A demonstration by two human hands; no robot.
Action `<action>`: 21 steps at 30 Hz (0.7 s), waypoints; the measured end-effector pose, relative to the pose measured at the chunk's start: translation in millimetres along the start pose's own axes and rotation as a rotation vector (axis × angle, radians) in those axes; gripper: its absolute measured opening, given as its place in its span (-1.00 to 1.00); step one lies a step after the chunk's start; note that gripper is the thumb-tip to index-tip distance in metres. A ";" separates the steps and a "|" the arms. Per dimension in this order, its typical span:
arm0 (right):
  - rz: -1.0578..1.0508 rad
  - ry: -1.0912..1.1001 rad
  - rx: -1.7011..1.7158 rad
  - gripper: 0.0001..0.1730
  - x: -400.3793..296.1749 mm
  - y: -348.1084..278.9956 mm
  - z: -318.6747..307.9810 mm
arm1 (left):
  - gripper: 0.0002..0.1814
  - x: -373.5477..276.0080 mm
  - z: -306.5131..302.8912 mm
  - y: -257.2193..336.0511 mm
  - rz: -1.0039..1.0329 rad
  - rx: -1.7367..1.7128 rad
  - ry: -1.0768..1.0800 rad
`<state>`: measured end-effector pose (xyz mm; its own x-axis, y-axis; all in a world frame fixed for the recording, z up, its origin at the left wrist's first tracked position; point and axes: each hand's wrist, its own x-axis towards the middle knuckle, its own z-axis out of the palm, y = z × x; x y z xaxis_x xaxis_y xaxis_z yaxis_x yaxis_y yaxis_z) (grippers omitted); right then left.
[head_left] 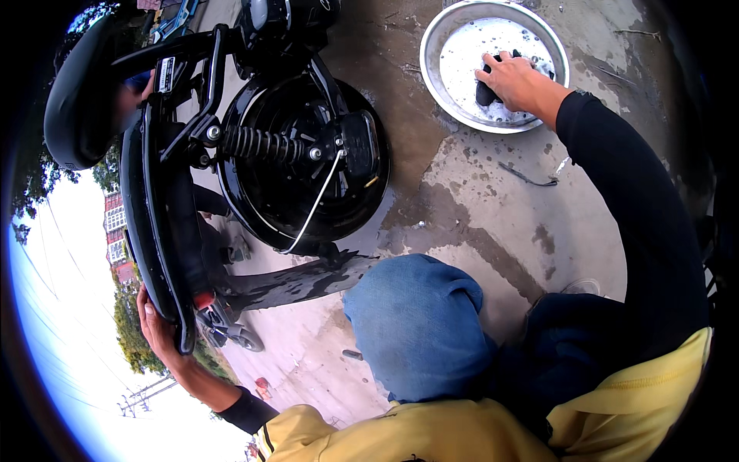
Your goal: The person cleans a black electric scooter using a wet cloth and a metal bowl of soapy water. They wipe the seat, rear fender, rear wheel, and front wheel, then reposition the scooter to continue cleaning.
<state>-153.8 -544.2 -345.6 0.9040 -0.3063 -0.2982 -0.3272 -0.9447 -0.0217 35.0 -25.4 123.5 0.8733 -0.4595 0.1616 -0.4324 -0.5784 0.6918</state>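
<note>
My right hand [509, 81] is down in a round metal basin [434, 92] of white, foamy water. Its fingers are closed over a wet black cloth [488, 95], partly hidden under the palm and the suds. On the other side, my left hand [157, 326] grips the rear end of the black padded seat [138, 225] of an electric scooter. Some of its fingers are hidden behind the seat. Between my hands are the scooter's black rear wheel [277, 196], a coil-spring shock absorber [265, 144] and a wet, dark mudflap [300, 284].
A thin metal rod [314, 205] crosses the wheel. My bent knee in blue jeans [418, 329] is close to the mudflap. Wet patches mark the concrete ground [485, 167], where a dark strip [526, 175] lies. Another person is partly visible beyond the scooter; a second scooter [231, 332] stands farther off.
</note>
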 end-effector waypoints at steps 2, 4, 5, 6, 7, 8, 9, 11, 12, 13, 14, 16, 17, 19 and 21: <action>-0.021 0.058 -0.005 -0.29 5.2 5.8 11.1 | -0.27 4.0 -2.1 -11.0 -0.001 -0.001 0.011; -0.058 0.093 -0.007 -0.43 3.9 4.8 6.1 | -0.25 3.9 -12.2 -10.7 -0.044 0.023 -0.022; -0.083 0.135 -0.014 -0.47 4.3 6.5 7.1 | -0.27 0.9 -12.3 -14.6 -0.021 0.005 -0.025; -0.072 0.165 -0.017 -0.53 2.4 11.5 9.6 | -0.27 5.0 -9.4 -17.2 -0.017 -0.011 -0.037; -0.076 0.206 -0.008 -0.58 5.2 10.7 11.0 | -0.28 3.6 -12.0 -12.3 -0.015 -0.008 -0.036; -0.084 0.262 0.042 -0.67 5.9 11.4 13.0 | -0.28 1.9 -14.4 -8.0 -0.029 -0.010 -0.031; -0.102 0.352 0.010 -0.78 7.8 21.2 23.4 | -0.29 7.2 -14.2 -8.8 -0.032 -0.028 -0.039; -0.100 0.161 0.057 -0.72 3.8 22.1 5.7 | -0.29 4.9 -20.5 -11.7 -0.055 -0.031 -0.030; -0.076 0.220 0.065 -0.75 4.4 24.1 10.2 | -0.29 5.0 -20.8 -13.6 -0.065 -0.030 -0.028; -0.047 0.182 0.082 -0.75 7.8 27.4 17.6 | -0.29 5.5 -20.5 -16.6 -0.071 -0.031 -0.033; -0.016 0.144 0.097 -0.76 11.6 31.0 25.2 | -0.28 6.4 -19.4 -19.8 -0.077 -0.033 -0.040; -0.013 0.224 0.136 -0.73 -1.1 29.1 7.0 | -0.28 0.1 -12.9 -10.5 -0.077 -0.024 -0.042; -0.053 0.162 0.056 -0.74 1.5 30.6 10.6 | -0.28 -0.5 -9.1 -8.8 -0.067 -0.021 -0.021; -0.193 0.118 -0.080 -0.75 6.5 36.7 22.0 | -0.27 -0.7 -1.0 -3.5 -0.046 -0.008 0.010; -0.398 0.166 -0.200 -0.71 13.2 42.6 25.2 | -0.27 -1.9 1.2 3.0 -0.039 0.013 0.015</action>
<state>-162.8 -585.5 -374.4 0.9855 0.0849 -0.1466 0.0982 -0.9915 0.0858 31.8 -27.1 124.4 0.8929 -0.4263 0.1451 -0.4005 -0.6046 0.6885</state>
